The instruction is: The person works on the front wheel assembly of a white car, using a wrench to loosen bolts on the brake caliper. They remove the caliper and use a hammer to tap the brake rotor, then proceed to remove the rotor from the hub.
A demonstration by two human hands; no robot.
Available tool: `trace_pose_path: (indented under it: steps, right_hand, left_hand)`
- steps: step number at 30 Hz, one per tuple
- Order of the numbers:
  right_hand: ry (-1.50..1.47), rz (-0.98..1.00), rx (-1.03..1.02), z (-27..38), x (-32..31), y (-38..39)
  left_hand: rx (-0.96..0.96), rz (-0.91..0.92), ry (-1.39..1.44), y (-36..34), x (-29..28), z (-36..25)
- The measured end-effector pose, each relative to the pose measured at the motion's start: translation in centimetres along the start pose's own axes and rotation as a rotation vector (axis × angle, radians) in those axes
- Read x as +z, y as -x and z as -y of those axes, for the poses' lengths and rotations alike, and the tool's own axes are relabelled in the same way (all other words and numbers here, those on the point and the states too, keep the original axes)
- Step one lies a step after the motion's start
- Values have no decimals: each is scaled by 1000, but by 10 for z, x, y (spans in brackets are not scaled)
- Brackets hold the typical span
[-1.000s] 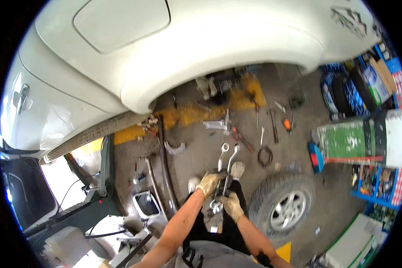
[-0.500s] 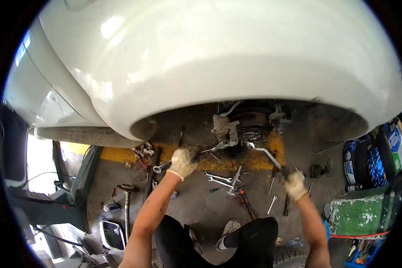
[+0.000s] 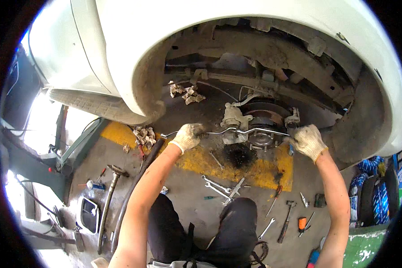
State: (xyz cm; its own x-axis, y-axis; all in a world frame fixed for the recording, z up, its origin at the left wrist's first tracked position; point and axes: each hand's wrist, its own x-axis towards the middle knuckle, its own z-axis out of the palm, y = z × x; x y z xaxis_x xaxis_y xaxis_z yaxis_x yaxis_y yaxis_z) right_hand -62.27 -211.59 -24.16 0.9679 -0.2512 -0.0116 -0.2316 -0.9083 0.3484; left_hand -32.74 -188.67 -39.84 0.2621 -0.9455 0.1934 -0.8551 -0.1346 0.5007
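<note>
My left hand (image 3: pixel 187 136), in a whitish work glove, is closed round a double-ended wrench (image 3: pixel 219 132). One end of it sticks out left of the fist, and the other reaches to the lower edge of a dusty brake caliper (image 3: pixel 233 117). A second bent wrench (image 3: pixel 265 130) runs from my gloved right hand (image 3: pixel 309 141), closed on its far end, across the front of the wheel hub (image 3: pixel 261 139). The inner ends of both wrenches meet near the caliper's bottom; their exact seating is too small to tell. A white car's open wheel arch (image 3: pixel 143 76) surrounds these parts.
Several wrenches (image 3: pixel 218 190) lie on the floor before my knees. A hammer (image 3: pixel 285 223) and an orange-handled tool (image 3: pixel 302 223) are at the right. A long-handled hammer (image 3: pixel 107 207) and a dark pipe (image 3: pixel 136 192) lie left. Tyres (image 3: pixel 366 201) stand at the right edge.
The view has come lower and closer to the wheel arch. My right hand has swung up and outward, bringing its wrench from a slant to nearly level. My left hand keeps its wrench.
</note>
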Motion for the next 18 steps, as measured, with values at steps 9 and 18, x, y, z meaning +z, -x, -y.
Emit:
trace_pose_path:
  steps: [9,18]
  right_hand:
    - [-62,-69,-28,20,43,-16]
    - [-40,-38,49,37,44,-9]
  left_hand:
    - [-6,-145,-115,12,19,4]
    - [-146,-185,4,16,30,-8]
